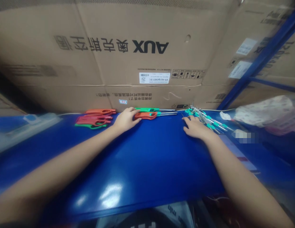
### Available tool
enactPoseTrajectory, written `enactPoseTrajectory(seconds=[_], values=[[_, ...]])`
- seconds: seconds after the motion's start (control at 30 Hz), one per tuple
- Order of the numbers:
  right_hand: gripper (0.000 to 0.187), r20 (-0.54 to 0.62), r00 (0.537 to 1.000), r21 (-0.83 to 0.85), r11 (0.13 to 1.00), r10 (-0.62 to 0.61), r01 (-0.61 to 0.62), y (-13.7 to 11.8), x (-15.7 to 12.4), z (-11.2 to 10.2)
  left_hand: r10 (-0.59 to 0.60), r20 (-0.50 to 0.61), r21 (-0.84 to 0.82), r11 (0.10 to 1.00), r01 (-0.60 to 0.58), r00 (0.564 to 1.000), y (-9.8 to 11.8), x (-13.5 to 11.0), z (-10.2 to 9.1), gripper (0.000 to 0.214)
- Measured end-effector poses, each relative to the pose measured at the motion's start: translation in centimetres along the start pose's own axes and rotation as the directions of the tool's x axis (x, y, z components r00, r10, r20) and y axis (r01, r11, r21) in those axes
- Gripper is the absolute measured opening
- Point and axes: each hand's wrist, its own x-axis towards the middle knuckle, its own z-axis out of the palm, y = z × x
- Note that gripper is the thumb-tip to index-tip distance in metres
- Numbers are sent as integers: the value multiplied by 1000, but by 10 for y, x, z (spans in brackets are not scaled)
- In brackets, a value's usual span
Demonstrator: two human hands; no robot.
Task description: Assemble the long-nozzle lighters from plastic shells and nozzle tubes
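Curled at the rear end of a red-orange plastic handle with a loop and silver tube (147,116), the left hand (125,121) may or may not hold it; I cannot tell. Thumb and fingers parted, the right hand (196,127) reaches a loose bundle of thin silver metal tubes with teal plastic collars (216,123). Beneath both spreads a glossy blue tabletop (149,152). Left of the left hand lie stacked orange, pink-red and green handles (96,118). Just beyond the red-orange handle lies a green plastic handle (146,109); behind stands brown printed cardboard (114,69).
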Motion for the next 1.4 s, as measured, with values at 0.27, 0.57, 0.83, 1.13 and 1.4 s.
enactPoseTrajectory(seconds=[0.27,0.57,0.83,1.13,1.4], values=[[56,-83,983,26,985,-165,168,-18,-4,-2,22,8,29,999,-22,1000,1,-36,-22,35],[41,-199,867,153,859,-457,488,-45,-13,1,-152,-48,156,975,158,987,-60,-77,-63,24],[36,-279,807,214,786,-521,581,-44,-6,16,-127,57,101,987,121,990,-99,-89,-77,32],[36,-282,792,232,763,-541,604,-42,-4,19,-179,29,82,981,176,983,-91,-86,-77,38],[36,-258,802,257,762,-539,594,-43,-5,17,-175,59,55,984,172,983,-92,-88,-76,33]])
